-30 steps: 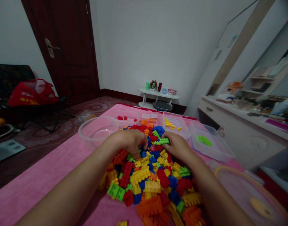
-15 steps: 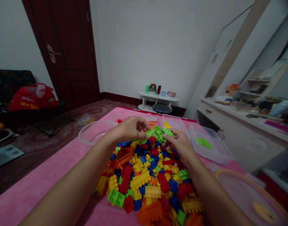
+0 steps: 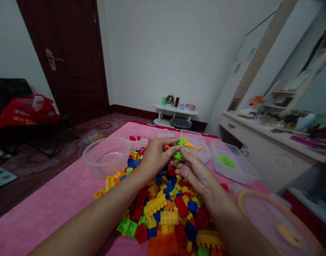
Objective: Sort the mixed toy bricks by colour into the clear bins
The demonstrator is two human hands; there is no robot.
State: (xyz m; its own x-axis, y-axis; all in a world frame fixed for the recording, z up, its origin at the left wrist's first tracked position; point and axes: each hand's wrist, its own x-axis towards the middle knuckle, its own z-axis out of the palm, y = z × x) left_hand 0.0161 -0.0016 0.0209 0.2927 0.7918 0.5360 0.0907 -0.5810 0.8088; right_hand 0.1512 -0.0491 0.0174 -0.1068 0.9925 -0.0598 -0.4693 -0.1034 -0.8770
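Above the far part of a heap of mixed toy building blocks (image 3: 163, 202), both hands meet around a cluster of bright green building blocks (image 3: 178, 155). My left hand (image 3: 160, 153) grips the cluster from the left and above, thumb and fingers closed on it. From the right, my right hand (image 3: 192, 170) pinches it too, its lower fingers curled beneath. The fingers partly hide the green blocks, so how they join is hard to see. Red, yellow, blue, orange and green pieces lie below on the pink cloth (image 3: 58, 199).
Left of the heap stands a round clear tub (image 3: 106, 164). Clear boxes hold red blocks (image 3: 133, 138), yellow blocks (image 3: 188, 144) and green blocks (image 3: 226, 161). A round lid with a yellow rim (image 3: 278, 204) lies at right. A dresser (image 3: 264, 142) borders that side.
My hands have come together around the green blocks, hiding more of them. The view has shifted slightly, and the round tub and red blocks in the far box show more fully.
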